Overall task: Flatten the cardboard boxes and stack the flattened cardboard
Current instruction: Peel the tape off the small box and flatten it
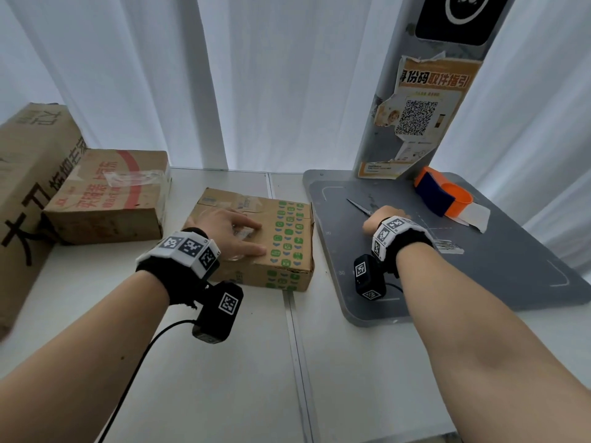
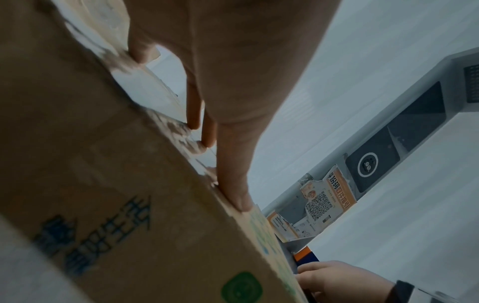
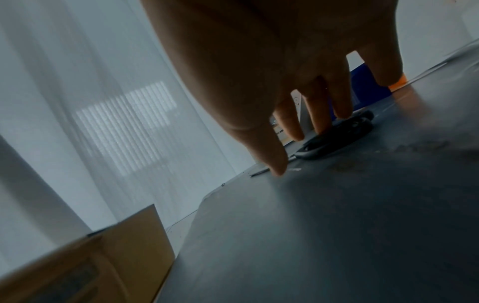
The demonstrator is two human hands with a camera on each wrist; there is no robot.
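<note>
So we've got our left hand (image 1: 235, 230) laid flat on top of the green-printed box (image 1: 281, 247), fingers straight and spread across the taped seam, basically just pinning it down on the white table (image 1: 224, 362). The box is fully built and taped shut, sitting right under that palm. Two more boxes wait further out past the left hand: the red-printed box (image 1: 108, 196) and, beside it, the big tall box (image 1: 28, 187) leaning at the edge. Nothing's flattened yet, so we're at the very start.

Our right hand (image 1: 385, 217) is over on the grey mat (image 1: 479, 282), reaching down onto the scissors (image 3: 337, 133). From the wrist view the fingertips (image 3: 321, 127) are touching the black handle loops but aren't curled through them, so we'd call that hand not gripping anything yet, just landing on the tool. Blades point away from the hand toward the box side. An orange and blue tape dispenser (image 1: 443, 195) sits just beyond the fingers.

Tips for this bit, in our opinion: get fingers properly through the loops before lifting, since the scissors lie flat on the mat and could skid. Keep the left hand pressing, but slide those fingers off the tape line before the blade comes in, and cut shallow along the seam so the flaps open cleanly.
</note>
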